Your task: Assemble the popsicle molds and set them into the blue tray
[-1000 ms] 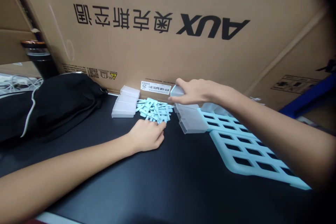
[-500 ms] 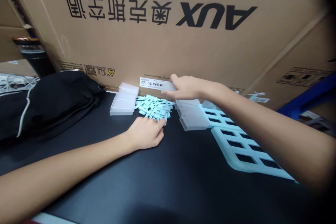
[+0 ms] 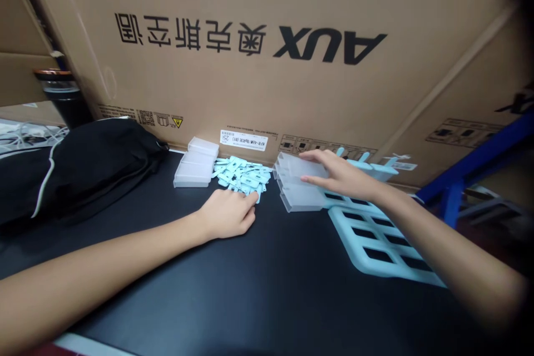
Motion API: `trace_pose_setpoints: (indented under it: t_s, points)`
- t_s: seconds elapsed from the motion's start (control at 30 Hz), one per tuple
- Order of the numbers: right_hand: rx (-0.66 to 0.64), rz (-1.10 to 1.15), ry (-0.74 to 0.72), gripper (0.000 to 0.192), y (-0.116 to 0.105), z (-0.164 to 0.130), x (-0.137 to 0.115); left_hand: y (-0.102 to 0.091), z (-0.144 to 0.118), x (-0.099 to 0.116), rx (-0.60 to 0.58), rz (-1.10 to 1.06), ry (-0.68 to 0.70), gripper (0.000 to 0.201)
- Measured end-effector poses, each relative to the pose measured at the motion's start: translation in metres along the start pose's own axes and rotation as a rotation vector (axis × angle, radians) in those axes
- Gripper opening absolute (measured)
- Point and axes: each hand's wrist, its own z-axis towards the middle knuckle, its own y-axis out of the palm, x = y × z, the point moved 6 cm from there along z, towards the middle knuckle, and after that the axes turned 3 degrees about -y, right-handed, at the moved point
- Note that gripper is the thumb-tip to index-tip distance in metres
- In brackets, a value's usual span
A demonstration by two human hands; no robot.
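Note:
My left hand point(image 3: 227, 214) lies on the black tabletop point(image 3: 258, 289) with its fingers curled. Thumb and forefinger pinch a small light blue plastic piece at the near edge of a pile of such pieces point(image 3: 242, 173). My right hand point(image 3: 342, 177) rests flat, fingers stretched out, on top of a stack of translucent plastic boxes point(image 3: 294, 192) just right of the pile. It does not grip them. Light blue grid trays point(image 3: 375, 239) lie under my right wrist and forearm.
A second stack of translucent boxes point(image 3: 196, 168) sits left of the pile. A large cardboard carton point(image 3: 267, 67) walls off the back. A black bag point(image 3: 83, 167) lies at the left, a dark bottle point(image 3: 62, 97) behind it. A blue metal frame point(image 3: 471, 172) stands at the right.
My right hand held a translucent box up near the carton, then brought it down onto the stack, and now lies flat on it. My left hand stayed at the pile's edge.

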Motion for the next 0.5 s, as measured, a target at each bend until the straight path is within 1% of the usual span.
trace_pose_setpoints:
  t_s: [0.13,0.33,0.5]
  points:
    - [0.023,0.017,-0.027,0.063,0.009,-0.003,0.009,0.002,0.001,0.0,-0.025,0.003,-0.001,0.019]
    - [0.055,0.017,-0.001,0.061,0.01,-0.004,0.011,0.002,0.003,0.0,-0.044,-0.003,0.005,0.019]
    - [0.035,0.088,-0.075,0.051,0.016,-0.007,0.014,0.003,0.004,0.0,-0.043,-0.001,0.006,0.019]
